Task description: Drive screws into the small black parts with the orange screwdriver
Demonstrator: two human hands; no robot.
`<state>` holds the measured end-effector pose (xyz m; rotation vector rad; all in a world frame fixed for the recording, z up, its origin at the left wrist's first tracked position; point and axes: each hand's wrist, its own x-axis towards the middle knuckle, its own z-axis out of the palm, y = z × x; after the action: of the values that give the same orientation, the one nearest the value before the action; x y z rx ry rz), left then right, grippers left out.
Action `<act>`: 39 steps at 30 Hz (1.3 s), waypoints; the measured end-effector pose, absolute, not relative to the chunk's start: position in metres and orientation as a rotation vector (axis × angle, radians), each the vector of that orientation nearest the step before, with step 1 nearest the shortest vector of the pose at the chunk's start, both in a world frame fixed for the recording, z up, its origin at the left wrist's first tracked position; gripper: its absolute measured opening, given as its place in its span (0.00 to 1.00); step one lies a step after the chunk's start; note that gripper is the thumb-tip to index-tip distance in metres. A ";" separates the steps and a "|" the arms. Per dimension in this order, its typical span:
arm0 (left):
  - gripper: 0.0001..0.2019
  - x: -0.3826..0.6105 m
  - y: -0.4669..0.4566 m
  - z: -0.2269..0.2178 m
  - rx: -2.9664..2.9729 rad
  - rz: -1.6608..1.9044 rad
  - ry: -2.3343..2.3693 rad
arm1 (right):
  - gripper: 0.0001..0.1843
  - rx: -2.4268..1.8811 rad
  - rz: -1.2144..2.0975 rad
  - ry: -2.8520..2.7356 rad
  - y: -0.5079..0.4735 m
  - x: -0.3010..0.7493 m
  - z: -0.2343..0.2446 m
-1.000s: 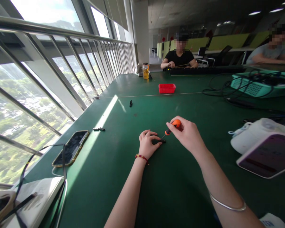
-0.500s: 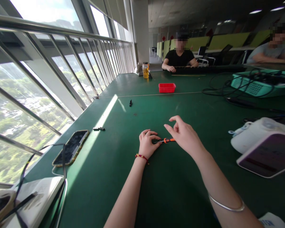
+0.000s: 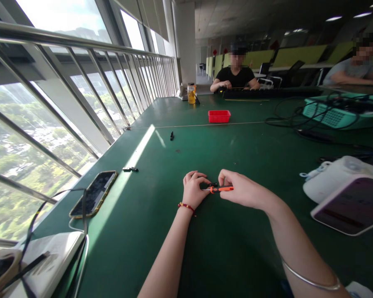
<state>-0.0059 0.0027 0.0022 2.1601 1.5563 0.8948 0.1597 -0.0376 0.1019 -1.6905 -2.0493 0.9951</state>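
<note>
In the head view, my left hand [image 3: 193, 189] rests on the green table, its fingers curled round a small black part [image 3: 214, 184] that they mostly cover. A screwdriver [image 3: 221, 188] with an orange and black handle lies level, its thin metal shaft running to the left fingertips. Whether its tip sits in the black part is hidden. From the right, my right hand [image 3: 244, 189] is closed on the handle, with thumb and fingers bent round it.
Two small black pieces [image 3: 130, 169] [image 3: 172, 135] lie on the table [image 3: 149, 248]. A phone [image 3: 95, 193] is at the left. Farther back are a red tray [image 3: 219, 116], a jar [image 3: 191, 93] and a teal basket [image 3: 326, 114] with cables. A white device [image 3: 345, 182] stands right. Two people sit beyond.
My right hand has come down from above the screwdriver, and its raised fingers have closed on the handle. My left hand stays in place. The person across has lifted a hand slightly.
</note>
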 end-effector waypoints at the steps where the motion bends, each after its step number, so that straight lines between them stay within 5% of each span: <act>1: 0.04 -0.006 0.003 0.003 2.161 0.891 1.555 | 0.07 -1.633 0.977 -2.007 -0.037 0.161 0.103; 6: 0.04 -0.007 0.004 0.002 2.150 0.866 1.556 | 0.16 -1.332 0.795 -1.636 -0.032 0.164 0.111; 14: 0.05 -0.008 0.004 0.001 2.143 0.871 1.539 | 0.16 -1.406 0.374 -1.701 -0.033 0.156 0.106; 39: 0.05 -0.008 0.005 -0.001 2.157 0.877 1.538 | 0.16 -1.428 0.353 -1.727 -0.030 0.154 0.101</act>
<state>-0.0078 0.0046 -0.0007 2.1575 1.5381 0.8774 0.1537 -0.0298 0.1005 -1.4284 -1.7275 0.3530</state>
